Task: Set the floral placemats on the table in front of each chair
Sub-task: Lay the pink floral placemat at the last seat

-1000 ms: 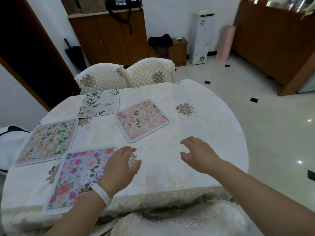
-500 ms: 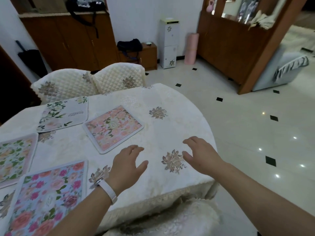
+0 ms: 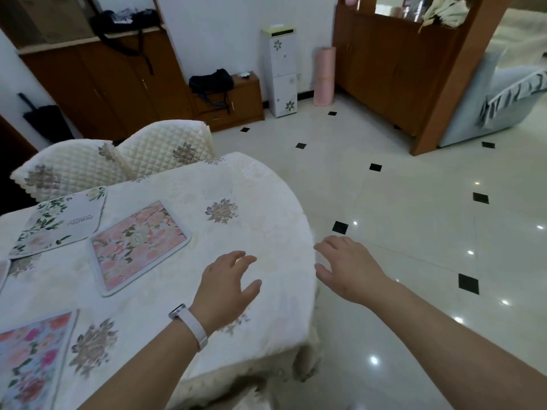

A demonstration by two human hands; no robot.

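Observation:
Three floral placemats lie flat on the cream-clothed table [image 3: 266, 202]: a pink one [image 3: 137, 244] near the middle, a white one with green leaves [image 3: 62, 221] behind it by the chairs, and a blue one with bright flowers [image 3: 32, 359] at the near left, cut by the frame. A sliver of another mat [image 3: 2, 275] shows at the left edge. My left hand [image 3: 226, 287], wearing a white wristband, hovers over bare cloth right of the pink mat, fingers spread, holding nothing. My right hand [image 3: 347, 267] floats past the table's right rim, also empty and spread.
Two quilted cream chairs [image 3: 118, 161] stand at the table's far side. Glossy tiled floor [image 3: 414, 232] stretches to the right. Wooden cabinets [image 3: 103, 84] line the back wall, with a small white floral cabinet [image 3: 279, 72], a pink roll [image 3: 324, 75] and a wooden divider [image 3: 399, 60] beyond.
The view has swung right: the mats and table have slid left in the frame. Both hands have moved right, away from the blue mat; the right hand now hangs past the table's edge.

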